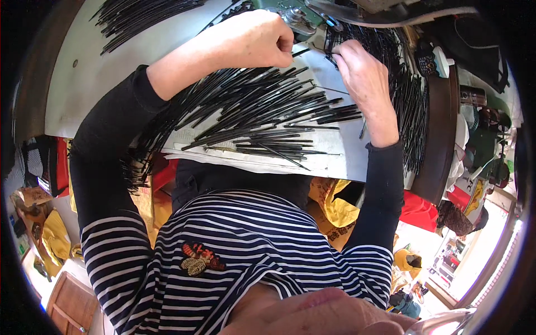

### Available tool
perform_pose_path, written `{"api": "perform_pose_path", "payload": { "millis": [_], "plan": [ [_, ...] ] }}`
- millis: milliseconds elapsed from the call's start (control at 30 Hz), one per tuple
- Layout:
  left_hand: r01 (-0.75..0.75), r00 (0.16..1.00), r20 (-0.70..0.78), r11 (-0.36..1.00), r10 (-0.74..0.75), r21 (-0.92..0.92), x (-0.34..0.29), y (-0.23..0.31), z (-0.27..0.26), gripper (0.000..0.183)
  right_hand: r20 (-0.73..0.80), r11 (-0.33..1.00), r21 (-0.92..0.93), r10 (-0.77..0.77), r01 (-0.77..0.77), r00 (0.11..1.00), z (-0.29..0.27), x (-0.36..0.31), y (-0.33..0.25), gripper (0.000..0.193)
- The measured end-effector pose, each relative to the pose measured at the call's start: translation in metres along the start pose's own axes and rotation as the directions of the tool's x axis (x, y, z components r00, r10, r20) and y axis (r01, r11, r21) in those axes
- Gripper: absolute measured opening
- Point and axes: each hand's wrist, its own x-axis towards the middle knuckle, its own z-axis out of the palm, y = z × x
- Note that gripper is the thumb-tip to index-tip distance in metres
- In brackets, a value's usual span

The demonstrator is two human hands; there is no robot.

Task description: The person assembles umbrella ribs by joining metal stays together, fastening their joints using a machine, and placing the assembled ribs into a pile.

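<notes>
My left hand is closed over the far middle of the table, thumb and fingers pressed together. The end of a thin black stick sticks out beside its fingertips and appears to be in the pinch. My right hand is a little to the right, its fingers bent together at the edge of a dark heap of black strips. What it holds is too small and dark to make out. Below both hands, a fanned pile of slender black sticks lies on a white sheet along the near table edge.
More black sticks lie at the far left of the white table. A long heap of them runs down the right side. A green machine with metal parts stands at the far middle. Yellow cloth hangs below the table.
</notes>
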Motion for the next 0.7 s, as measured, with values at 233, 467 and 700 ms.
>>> {"api": "perform_pose_path", "payload": {
  "millis": [233, 467, 700],
  "plan": [
    [0.193, 0.973, 0.183, 0.923, -0.138, -0.332, 0.002, 0.0, -0.017, 0.02, -0.244, 0.995, 0.101, 0.022, 0.003, 0.969, -0.011, 0.0, -0.025, 0.011],
    [0.16, 0.982, 0.172, 0.821, -0.076, -0.548, -0.003, -0.015, -0.022, 0.027, -0.295, 0.839, 0.515, 0.366, -0.175, 0.883, -0.019, 0.003, -0.026, 0.014],
    [0.195, 0.974, 0.216, 0.735, -0.067, -0.65, -0.008, -0.017, -0.032, 0.027, -0.018, 0.654, 0.616, 0.569, -0.439, 0.822, -0.014, -0.01, -0.007, 0.014]
  ]
}}
